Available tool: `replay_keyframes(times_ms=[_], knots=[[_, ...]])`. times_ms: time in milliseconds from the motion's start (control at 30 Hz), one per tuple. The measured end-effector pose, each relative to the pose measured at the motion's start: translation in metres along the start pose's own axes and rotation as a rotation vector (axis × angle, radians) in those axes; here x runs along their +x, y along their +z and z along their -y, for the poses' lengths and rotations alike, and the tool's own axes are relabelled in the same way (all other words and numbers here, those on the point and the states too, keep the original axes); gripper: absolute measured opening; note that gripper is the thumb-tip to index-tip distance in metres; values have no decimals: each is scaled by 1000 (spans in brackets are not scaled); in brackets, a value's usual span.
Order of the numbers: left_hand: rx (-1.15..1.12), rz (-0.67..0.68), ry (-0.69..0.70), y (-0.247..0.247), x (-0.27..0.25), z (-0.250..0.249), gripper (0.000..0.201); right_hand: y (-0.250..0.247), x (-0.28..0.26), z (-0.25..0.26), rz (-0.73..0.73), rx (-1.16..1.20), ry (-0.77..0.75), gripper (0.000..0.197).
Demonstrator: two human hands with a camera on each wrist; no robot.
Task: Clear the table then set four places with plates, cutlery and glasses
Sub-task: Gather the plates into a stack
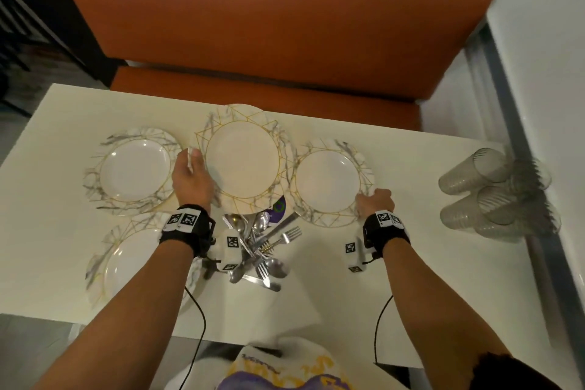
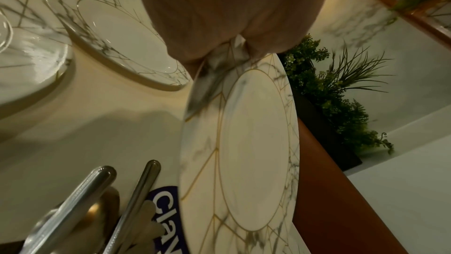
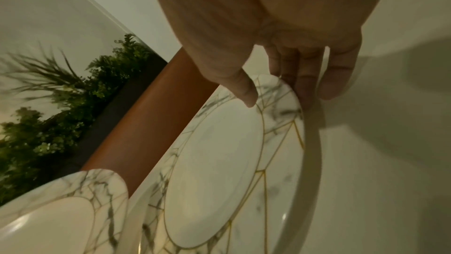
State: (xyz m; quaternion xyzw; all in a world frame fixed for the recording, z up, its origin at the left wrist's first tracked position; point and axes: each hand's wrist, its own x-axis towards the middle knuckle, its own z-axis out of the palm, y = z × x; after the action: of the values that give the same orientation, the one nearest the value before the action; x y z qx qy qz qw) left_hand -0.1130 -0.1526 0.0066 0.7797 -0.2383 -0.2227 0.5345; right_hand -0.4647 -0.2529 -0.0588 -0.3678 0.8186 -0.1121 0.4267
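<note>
Plates w/ marble-and-gold rims sit on the white table [image 1: 395, 279]: left hand [image 1: 192, 179] pinches the near-left rim of the middle plate [image 1: 243, 158], thumb on top, and that plate looks lifted off the tabletop in the left wrist view. Right hand [image 1: 376, 202] grips the near-right rim of the right plate [image 1: 327, 180], thumb on top, fingers [image 3: 305, 84] curled under the edge. Two more plates lie at left, one far [image 1: 134, 171] & one near [image 1: 126, 260]; cutlery pile [image 1: 258, 247] sits btwn the wrists, stacked clear cups [image 1: 493, 195] lie on their sides at far right, orange bench [image 1: 253, 25] beyond.
</note>
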Motion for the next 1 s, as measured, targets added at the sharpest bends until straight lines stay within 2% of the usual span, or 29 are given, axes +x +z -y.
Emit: replay_keyframes(times_ms=[167, 367, 433, 500, 600, 800, 933, 1000], knots=[[17, -17, 6, 13, -4, -15, 50, -16, 15, 5, -12, 108, -90, 24], [48, 24, 44, 32, -9, -29, 35, -65, 11, 23, -190, 280, -266, 29], [48, 53, 41, 39, -15, -33, 33, -78, 12, 25, -194, 315, -314, 30], [40, 94, 15, 45, -21, -32, 34, -82, 11, 28, -137, 330, -363, 27], [-7, 156, -57, 55, -31, -29, 33, -74, 5, 32, -42, 315, -399, 19], [-119, 187, -242, 57, -42, -35, 33, -34, -11, 38, 95, 316, -397, 28], [-160, 212, -311, 47, -37, -33, 30, 2, -41, 51, 151, 215, -434, 50], [-206, 214, -361, 40, -33, -32, 28, 22, -55, 56, 157, 196, -452, 52]])
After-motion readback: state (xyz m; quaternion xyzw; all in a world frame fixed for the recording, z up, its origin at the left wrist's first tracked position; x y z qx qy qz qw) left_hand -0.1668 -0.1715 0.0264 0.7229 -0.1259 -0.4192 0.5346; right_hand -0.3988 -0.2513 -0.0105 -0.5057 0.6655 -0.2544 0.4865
